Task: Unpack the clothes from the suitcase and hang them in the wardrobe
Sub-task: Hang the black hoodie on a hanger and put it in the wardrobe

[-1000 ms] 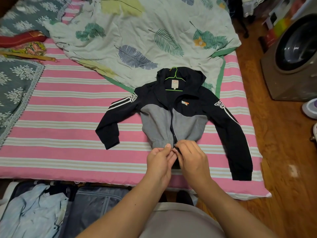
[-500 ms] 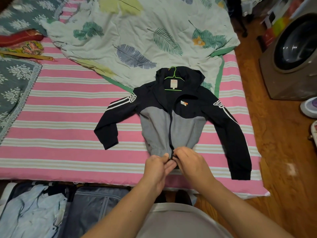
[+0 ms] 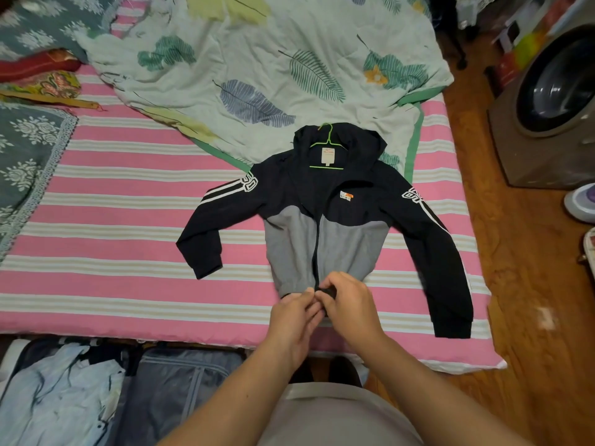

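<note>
2 hands, left hand (image 3: pixel 294 313) and right hand (image 3: pixel 349 300), pinch the jacket (image 3: pixel 325 220) hem at its zipper.

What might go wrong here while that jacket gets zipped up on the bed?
1. Both hands, left hand and right hand, pinch the jacket at its bunched bottom hem, so the zipper may snag the gathered fabric.
2. The green hanger shows only at the collar; tugging the hem could pull a shoulder off it.
3. The right sleeve reaches close to the bed edge and might slide off.
</note>
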The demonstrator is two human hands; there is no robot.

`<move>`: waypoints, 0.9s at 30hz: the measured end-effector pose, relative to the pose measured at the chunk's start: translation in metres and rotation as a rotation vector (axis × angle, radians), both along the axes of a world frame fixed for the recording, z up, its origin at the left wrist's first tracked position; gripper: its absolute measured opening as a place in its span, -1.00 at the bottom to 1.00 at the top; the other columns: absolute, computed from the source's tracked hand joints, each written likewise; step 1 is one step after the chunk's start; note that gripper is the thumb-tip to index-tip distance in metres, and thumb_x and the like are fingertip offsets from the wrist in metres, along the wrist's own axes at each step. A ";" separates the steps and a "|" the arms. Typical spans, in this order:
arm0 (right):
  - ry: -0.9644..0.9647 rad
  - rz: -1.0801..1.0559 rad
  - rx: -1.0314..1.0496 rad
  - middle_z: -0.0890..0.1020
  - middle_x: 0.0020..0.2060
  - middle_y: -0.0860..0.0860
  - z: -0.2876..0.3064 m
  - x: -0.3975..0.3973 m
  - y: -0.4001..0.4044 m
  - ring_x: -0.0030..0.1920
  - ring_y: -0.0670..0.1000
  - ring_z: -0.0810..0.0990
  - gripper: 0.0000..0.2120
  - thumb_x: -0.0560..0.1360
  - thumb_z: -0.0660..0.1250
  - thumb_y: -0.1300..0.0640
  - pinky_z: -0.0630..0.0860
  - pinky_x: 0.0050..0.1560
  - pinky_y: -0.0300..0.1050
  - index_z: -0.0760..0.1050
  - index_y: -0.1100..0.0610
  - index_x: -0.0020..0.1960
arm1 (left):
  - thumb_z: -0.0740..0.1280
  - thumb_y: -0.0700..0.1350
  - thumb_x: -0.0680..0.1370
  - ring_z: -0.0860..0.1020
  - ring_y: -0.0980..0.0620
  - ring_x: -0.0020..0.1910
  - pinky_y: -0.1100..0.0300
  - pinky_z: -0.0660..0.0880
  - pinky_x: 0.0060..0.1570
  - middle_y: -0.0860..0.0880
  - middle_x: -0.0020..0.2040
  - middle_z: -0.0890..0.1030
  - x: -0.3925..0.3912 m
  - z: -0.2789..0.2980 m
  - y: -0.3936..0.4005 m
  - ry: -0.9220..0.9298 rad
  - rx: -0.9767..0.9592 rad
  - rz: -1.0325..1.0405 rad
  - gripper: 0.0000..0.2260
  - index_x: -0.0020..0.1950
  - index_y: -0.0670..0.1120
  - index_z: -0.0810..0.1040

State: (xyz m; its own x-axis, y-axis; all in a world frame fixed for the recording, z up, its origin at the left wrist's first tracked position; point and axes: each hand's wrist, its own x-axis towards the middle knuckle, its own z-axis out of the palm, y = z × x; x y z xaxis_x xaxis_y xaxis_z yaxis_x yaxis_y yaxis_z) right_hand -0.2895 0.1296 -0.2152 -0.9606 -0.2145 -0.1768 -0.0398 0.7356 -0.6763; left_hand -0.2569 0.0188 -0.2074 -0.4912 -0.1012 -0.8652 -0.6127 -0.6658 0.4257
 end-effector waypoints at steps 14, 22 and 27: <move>-0.209 -0.213 0.097 0.70 -0.10 0.07 -0.049 -0.112 0.010 -0.01 0.15 0.63 -0.95 0.51 0.42 0.12 0.41 -0.12 -0.11 0.62 0.07 -0.12 | 0.41 -0.12 0.55 0.56 -0.05 -0.14 0.07 0.51 -0.03 -0.06 -0.20 0.60 0.028 -0.052 -0.013 -0.243 -0.309 -0.144 -0.88 -0.17 -0.09 0.57; -0.190 0.008 0.045 0.71 -0.15 -0.01 -0.076 -0.106 0.000 -0.05 0.06 0.63 -0.95 0.51 0.44 0.09 0.46 -0.07 -0.13 0.66 0.06 -0.10 | 0.31 0.17 0.57 0.45 -0.07 0.00 -0.01 0.48 0.02 -0.03 0.03 0.45 -0.026 -0.077 -0.029 0.154 -1.203 -0.932 -0.71 0.06 -0.02 0.41; -0.078 0.201 0.137 0.69 -0.16 -0.06 -0.102 -0.124 0.003 -0.07 0.06 0.63 -0.94 0.51 0.39 0.06 0.53 -0.07 -0.04 0.60 -0.01 -0.14 | 0.05 0.12 0.71 0.58 -0.23 0.05 -0.02 0.50 -0.01 -0.17 0.06 0.61 -0.089 -0.118 -0.025 0.272 -1.295 -1.397 -0.60 0.10 -0.11 0.56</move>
